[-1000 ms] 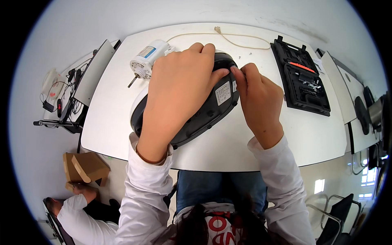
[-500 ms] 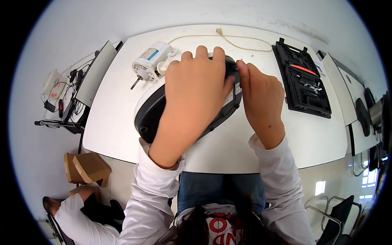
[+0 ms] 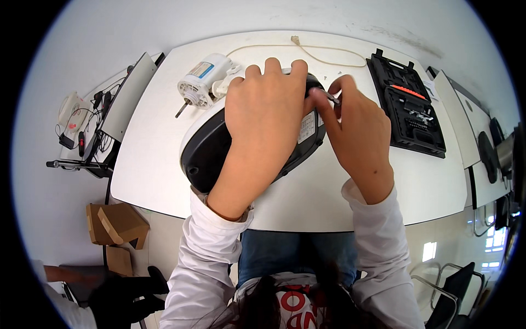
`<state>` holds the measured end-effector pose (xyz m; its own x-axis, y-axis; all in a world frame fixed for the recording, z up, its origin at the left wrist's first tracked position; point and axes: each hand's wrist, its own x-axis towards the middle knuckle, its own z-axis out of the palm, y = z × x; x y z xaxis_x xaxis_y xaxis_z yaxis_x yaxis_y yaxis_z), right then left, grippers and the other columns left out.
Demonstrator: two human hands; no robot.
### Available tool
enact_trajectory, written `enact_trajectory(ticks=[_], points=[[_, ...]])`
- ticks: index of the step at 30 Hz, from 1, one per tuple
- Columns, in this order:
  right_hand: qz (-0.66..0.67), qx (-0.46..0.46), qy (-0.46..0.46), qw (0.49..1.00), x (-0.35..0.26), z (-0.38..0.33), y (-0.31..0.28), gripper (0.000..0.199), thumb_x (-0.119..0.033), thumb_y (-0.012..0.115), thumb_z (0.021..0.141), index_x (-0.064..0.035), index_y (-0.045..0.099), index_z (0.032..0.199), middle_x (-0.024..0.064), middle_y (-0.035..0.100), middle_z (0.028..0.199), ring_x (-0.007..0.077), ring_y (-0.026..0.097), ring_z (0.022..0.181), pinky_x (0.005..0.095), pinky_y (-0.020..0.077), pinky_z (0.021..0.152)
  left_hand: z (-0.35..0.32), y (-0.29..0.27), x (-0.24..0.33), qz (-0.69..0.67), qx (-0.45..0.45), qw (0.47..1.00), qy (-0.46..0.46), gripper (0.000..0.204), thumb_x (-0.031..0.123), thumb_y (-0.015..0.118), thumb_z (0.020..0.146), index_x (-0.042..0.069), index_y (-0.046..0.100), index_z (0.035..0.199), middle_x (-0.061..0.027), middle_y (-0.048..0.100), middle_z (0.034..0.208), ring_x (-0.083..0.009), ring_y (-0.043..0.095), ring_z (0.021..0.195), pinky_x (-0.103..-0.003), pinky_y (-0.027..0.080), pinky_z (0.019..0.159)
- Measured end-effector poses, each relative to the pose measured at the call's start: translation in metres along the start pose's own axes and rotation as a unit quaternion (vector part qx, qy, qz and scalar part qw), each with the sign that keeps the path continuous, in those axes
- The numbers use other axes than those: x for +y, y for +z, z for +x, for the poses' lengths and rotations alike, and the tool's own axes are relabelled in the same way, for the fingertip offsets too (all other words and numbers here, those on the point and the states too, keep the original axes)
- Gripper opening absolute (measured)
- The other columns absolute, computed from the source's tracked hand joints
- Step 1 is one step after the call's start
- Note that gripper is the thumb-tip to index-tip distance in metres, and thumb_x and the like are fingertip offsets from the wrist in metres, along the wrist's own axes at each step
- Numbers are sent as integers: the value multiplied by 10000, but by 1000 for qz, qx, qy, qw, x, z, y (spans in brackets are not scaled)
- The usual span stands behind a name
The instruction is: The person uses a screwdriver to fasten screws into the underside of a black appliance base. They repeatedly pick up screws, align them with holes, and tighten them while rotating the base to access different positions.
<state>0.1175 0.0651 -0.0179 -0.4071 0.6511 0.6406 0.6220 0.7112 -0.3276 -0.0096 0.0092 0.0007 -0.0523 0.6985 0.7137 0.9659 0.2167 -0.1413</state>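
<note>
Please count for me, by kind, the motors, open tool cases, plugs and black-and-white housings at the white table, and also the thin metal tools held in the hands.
White motor: 1
Open black tool case: 1
Beige plug: 1
Black-and-white housing: 1
Thin metal tool, in the right hand: 1
Total: 5

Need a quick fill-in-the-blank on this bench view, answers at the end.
1. The left hand lies across an oval housing whose upturned face is mainly ____.
2. The right hand, holding a slim metal piece, has the black tool case to its ____.
3. The white motor lies to the ____ of the left hand.
4. The plug lies near the table's ____ edge.

Missing words: black; right; left; far
</note>
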Motion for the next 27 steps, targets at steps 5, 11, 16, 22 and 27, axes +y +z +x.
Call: enact_trajectory(ticks=[5,11,16,22,27], points=[[92,8,-23,995,-1,-10,-17,170,-154,681,843,-96,581,967,47,613,898,210,618,644,307,461,522,-1,0,0,-15,-1,1000,-1,357,412,749,724,113,619,869,-51,563,682,-227,594,619,-335,428,481],[12,96,-136,986,18,-11,-2,156,-85,690,810,-89,579,920,34,540,803,189,594,659,296,457,517,1,-1,1,-17,-9,1000,8,364,385,768,717,93,617,873,-61,574,695,-230,599,629,-344,439,495],[-10,119,-128,985,18,-13,10,147,-122,687,837,-67,553,866,34,511,785,191,576,643,296,442,488,1,-3,1,-26,-26,999,16,367,351,784,708,83,625,902,-78,587,719,-239,609,669,-343,456,516],[-53,116,-104,986,18,-12,21,242,-191,630,912,-78,473,767,44,495,721,200,548,571,317,402,447,1,-1,4,-29,-31,999,10,365,348,777,719,79,629,916,-81,593,727,-243,612,680,-345,462,529],[-46,90,-74,992,16,-5,23,321,-239,569,960,-74,465,705,52,488,602,237,505,474,332,380,424,0,0,4,-16,-27,999,7,342,350,759,739,95,635,931,-77,598,738,-244,612,680,-343,460,527]])
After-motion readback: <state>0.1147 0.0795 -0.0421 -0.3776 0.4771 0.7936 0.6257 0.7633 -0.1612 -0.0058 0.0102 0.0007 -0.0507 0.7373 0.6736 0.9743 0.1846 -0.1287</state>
